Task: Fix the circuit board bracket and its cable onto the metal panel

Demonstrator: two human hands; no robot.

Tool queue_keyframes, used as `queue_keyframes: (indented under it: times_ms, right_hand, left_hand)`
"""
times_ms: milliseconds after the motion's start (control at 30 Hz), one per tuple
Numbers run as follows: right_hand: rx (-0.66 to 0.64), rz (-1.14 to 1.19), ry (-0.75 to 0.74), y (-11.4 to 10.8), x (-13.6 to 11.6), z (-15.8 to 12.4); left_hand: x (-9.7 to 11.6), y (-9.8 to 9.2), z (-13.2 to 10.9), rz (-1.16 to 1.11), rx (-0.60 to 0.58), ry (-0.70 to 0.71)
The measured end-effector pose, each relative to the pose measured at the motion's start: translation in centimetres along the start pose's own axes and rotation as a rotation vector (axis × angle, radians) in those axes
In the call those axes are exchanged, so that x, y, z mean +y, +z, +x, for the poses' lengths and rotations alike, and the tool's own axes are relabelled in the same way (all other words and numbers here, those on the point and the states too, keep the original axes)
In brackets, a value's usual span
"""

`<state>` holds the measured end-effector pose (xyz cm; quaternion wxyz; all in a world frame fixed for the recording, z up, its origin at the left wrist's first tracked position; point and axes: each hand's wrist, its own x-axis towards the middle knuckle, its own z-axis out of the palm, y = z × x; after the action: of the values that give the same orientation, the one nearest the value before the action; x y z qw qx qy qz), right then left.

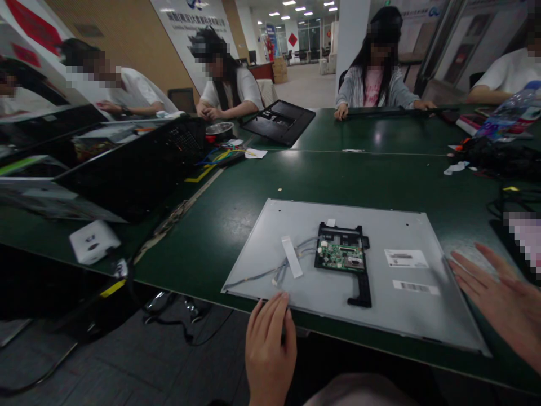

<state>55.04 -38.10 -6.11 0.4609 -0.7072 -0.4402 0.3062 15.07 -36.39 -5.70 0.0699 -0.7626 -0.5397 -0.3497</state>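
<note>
A flat grey display panel (pixel 397 225) lies back side up on the green table. Fixed on its back are a black plastic bracket (pixel 362 293) and a green circuit board (pixel 338 255). Grey-blue cables (pixel 257 276) run from the board to the panel's left corner, under a strip of white tape (pixel 291 256). My left hand (pixel 270 344) is at the panel's near edge, fingers stretched out and close together, fingertips at the rim. Beside the right edge, my right hand (pixel 499 299) is open with fingers spread; whether it touches the panel I cannot tell.
On the left stand large black screen housings (pixel 139 163) and a white box-shaped device (pixel 93 242). Loose wires (pixel 224 155) and a black back cover (pixel 281 121) lie farther back. A plastic bottle (pixel 509 110) is at the right. Several people sit across the table.
</note>
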Motion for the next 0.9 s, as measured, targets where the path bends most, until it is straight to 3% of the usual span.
queue_keyframes:
  times_ms: [133,267,433,600,900]
  right_hand:
    - [0.015,0.380,0.157,1.3,-0.9,0.1]
    - [0.014,0.483,0.171,2.6,-1.6,0.4]
    - [-0.105,0.460,0.046,4.4,-0.2,1.5]
    - [-0.278,0.249,-0.134,6.3,0.0,3.0]
    - [-0.556,0.279,-0.007,8.7,-0.5,5.7]
  left_hand:
    - [0.0,0.1,-0.3,0.055,-0.036,-0.017]
    - [-0.3,0.2,-0.4,0.132,-0.079,-0.086]
    - [-0.5,0.2,0.1,0.187,-0.107,-0.196]
    - [-0.6,0.6,1.0,0.288,-0.144,-0.298]
    - [-2.9,0.8,2.6,0.399,-0.118,-0.400]
